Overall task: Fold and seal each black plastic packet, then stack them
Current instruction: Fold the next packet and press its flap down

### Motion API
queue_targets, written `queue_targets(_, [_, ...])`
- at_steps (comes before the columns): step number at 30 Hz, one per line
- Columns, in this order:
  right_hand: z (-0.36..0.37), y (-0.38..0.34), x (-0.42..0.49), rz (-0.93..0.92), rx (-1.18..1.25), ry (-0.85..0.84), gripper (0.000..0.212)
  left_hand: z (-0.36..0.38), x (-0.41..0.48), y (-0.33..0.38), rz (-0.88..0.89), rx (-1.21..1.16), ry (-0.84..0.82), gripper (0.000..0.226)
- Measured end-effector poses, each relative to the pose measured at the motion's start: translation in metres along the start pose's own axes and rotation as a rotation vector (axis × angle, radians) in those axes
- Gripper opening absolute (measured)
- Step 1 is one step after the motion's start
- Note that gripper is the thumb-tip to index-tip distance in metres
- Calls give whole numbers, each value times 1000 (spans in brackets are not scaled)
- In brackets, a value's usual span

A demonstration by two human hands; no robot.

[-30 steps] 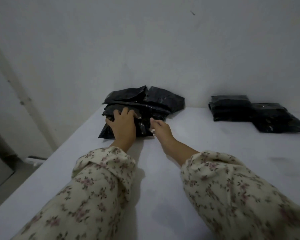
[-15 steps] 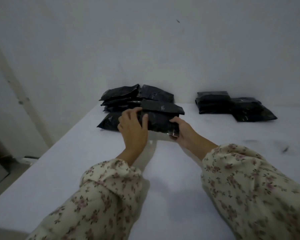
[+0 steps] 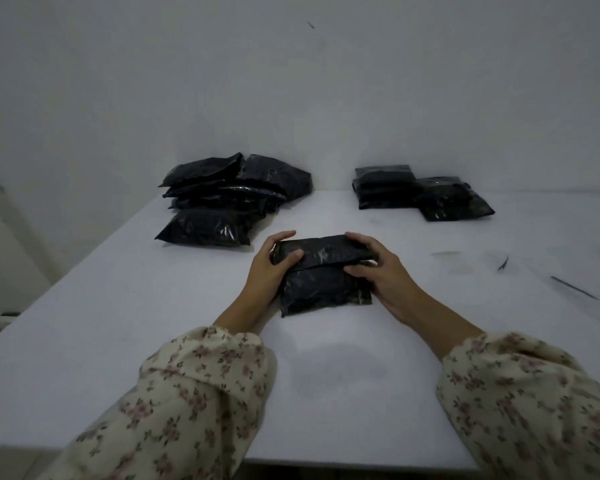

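Note:
A black plastic packet [image 3: 321, 282] lies on the white table [image 3: 118, 323] in front of me, its far flap folded over toward me. My left hand [image 3: 272, 268] grips its left end, thumb on top of the flap. My right hand [image 3: 383, 268] grips the right end, fingers curled over the fold. At the back left sits a loose pile of several black packets [image 3: 229, 199]. At the back right lies a flatter group of black packets [image 3: 420, 192].
A white wall rises just behind the table. Thin dark strips [image 3: 574, 287] and a small scrap [image 3: 503, 263] lie on the table to the right. The table's left edge drops to the floor.
Both hands lifted one packet off the back-left pile and drew it toward me onto the table's middle. Its flap is now folded over.

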State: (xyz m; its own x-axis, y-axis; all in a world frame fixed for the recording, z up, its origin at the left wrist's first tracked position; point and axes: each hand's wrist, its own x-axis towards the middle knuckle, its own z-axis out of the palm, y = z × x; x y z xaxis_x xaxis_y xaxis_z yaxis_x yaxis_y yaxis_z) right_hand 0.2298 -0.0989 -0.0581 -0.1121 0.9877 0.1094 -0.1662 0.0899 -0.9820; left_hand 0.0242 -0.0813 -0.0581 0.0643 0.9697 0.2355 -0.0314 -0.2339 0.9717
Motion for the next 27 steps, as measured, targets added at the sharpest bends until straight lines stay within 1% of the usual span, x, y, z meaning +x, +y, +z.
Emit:
queue_targets(2, [3,1,-1,-29,-4,48,48,-2,-3,-1,-9,-15,-11,48])
queue_targets(3, [3,2,-1,-38,7,68,53,-3,-3,-1,-15,-7,-14,54])
queue_targets(5, [-1,2,-2,-32,59,100,70,-4,-3,-3,-4,71,-23,64])
queue_targets(6, [-2,2,-2,-23,74,115,73,-4,-3,-3,2,109,-40,68])
queue_targets(7, [-2,2,-2,-27,68,125,68,-4,-3,-4,0,125,-49,70])
queue_targets(8, [-1,2,-2,-38,38,127,56,-3,-3,-4,-7,115,-47,69])
queue_targets(10, [3,0,-5,-53,-20,139,26,-4,-1,-6,-40,18,-24,57])
queue_targets(11, [5,-1,-6,-35,-13,162,15,-5,-1,-6,-55,-32,-17,47])
queue_targets(12, [6,-2,-7,2,16,189,12,-6,-1,-6,-69,-56,-26,39])
queue_targets(13, [6,-3,-8,39,50,205,14,-6,-2,-8,-79,-63,-34,37])
queue_targets(15, [4,-3,-7,77,84,210,21,-5,-4,-9,-131,-97,-34,45])
queue_targets(16, [3,-2,-6,84,90,208,23,-3,-5,-8,-143,-122,-21,44])
queue_targets(19, [2,1,-5,60,92,163,16,-1,-6,-6,-139,-154,14,20])
queue_targets(21, [-1,-1,-6,55,90,90,21,-3,-7,-4,-90,-111,10,3])
queue_targets(24, [-8,-6,-10,116,49,-43,31,-8,-5,-2,-7,20,-3,16])
queue_targets(26, [-9,-7,-13,112,-11,-65,30,-9,-6,-1,9,15,-2,21])
queue_targets(27, [-9,-6,-14,78,-47,-52,29,-9,-6,0,1,-4,1,23])
